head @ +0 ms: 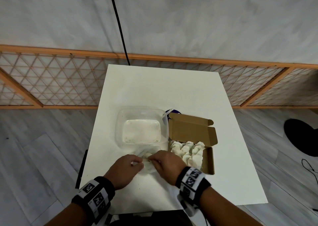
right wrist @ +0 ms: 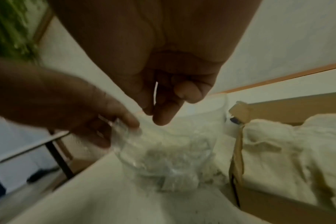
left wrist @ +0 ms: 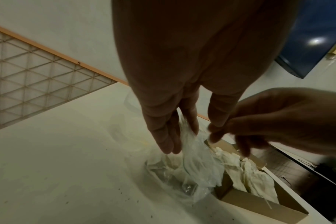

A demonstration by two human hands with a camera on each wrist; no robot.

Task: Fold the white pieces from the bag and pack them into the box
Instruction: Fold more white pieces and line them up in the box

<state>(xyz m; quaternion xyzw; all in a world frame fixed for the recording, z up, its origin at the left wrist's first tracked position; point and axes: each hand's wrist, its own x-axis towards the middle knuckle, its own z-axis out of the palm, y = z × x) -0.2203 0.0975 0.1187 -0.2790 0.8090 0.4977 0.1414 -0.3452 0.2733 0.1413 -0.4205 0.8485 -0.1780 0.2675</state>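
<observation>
A clear plastic bag (head: 147, 159) with white pieces (left wrist: 164, 162) inside lies on the white table (head: 154, 88), close to the front edge. My left hand (head: 137, 162) grips the bag's mouth from the left, plastic bunched between its fingers (left wrist: 163, 136). My right hand (head: 154, 160) pinches the opposite edge of the mouth, fingers curled. To the right stands the open cardboard box (head: 209, 160), its lid flap folded back. Several folded white pieces (head: 186, 151) fill its left part. In the right wrist view the bag (right wrist: 163, 154) sits right beside the box (right wrist: 238, 166).
A clear plastic container (head: 120, 122), dusty white inside, stands just behind the bag and left of the box. A dark blue object (head: 172, 111) peeks out behind the box lid. An orange lattice fence (head: 51, 81) runs beyond the table. A black cable (head: 118, 24) hangs at the back.
</observation>
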